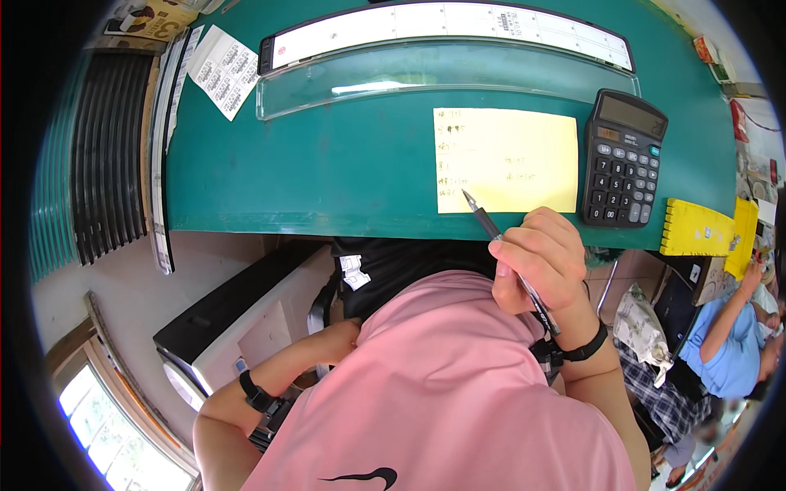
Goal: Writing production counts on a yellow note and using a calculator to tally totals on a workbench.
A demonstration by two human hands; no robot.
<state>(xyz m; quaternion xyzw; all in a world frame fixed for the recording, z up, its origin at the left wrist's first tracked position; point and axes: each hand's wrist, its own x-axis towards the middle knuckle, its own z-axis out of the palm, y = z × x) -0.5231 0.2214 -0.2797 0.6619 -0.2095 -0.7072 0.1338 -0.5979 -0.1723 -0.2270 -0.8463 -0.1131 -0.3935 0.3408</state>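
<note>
My right hand (540, 260) is closed around a black pen (485, 219) at the desk's near edge. The pen's tip points at the lower left of a yellow sheet of paper (508, 147) with handwritten lines; whether it touches cannot be made out. Just right of the sheet lies a black calculator (621, 159). My left hand (342, 340) rests low by my lap at the left, below the desk. Its fingers are hidden behind my pink shirt.
Beyond the paper is a long tray (450, 23) with a clear strip (368, 82) before it. A label sheet (224, 74) lies at the far left, beside black ribbed panels (110, 155). Yellow plastic pieces (696, 229) jut from the right edge. A person in blue (725, 348) sits at right.
</note>
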